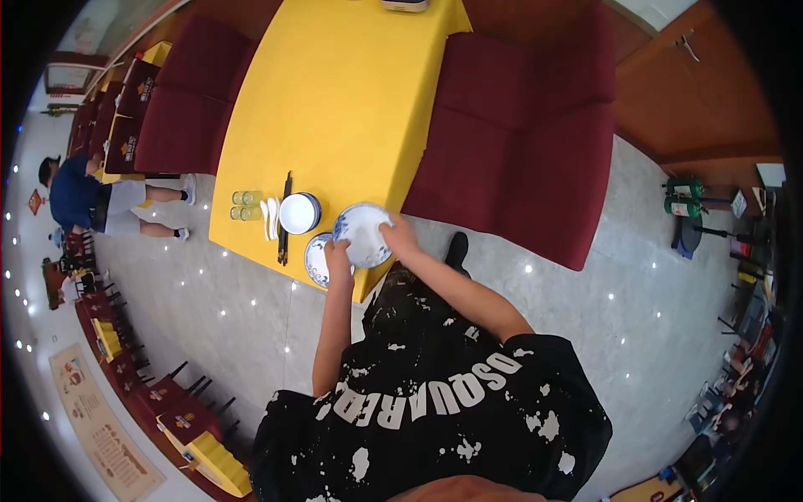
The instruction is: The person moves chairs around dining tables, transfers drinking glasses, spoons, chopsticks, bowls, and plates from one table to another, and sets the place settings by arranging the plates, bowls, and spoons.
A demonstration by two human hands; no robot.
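Between my hands is a white plate [365, 230] with blue floral decoration, above the near corner of the table. My left hand [339, 258] grips its left edge. My right hand [401, 236] holds the right side, thumb over the top face. Partly hidden by my left hand, another blue-patterned plate [316, 261] lies on the yellow tablecloth [335, 100]. Beyond it stand stacked white bowls [298, 214] with a dark blue outside. Dark chopsticks [286, 238] lie left of the bowls, then white spoons [269, 219] and several greenish glasses [246, 206].
Dark red bench seats flank the table, one on the right [519, 134] and one on the left [188, 96]. A person [92, 197] in a blue shirt stands farther left. Green bottles [684, 197] are at the right. A dark device [406, 4] sits at the table's far end.
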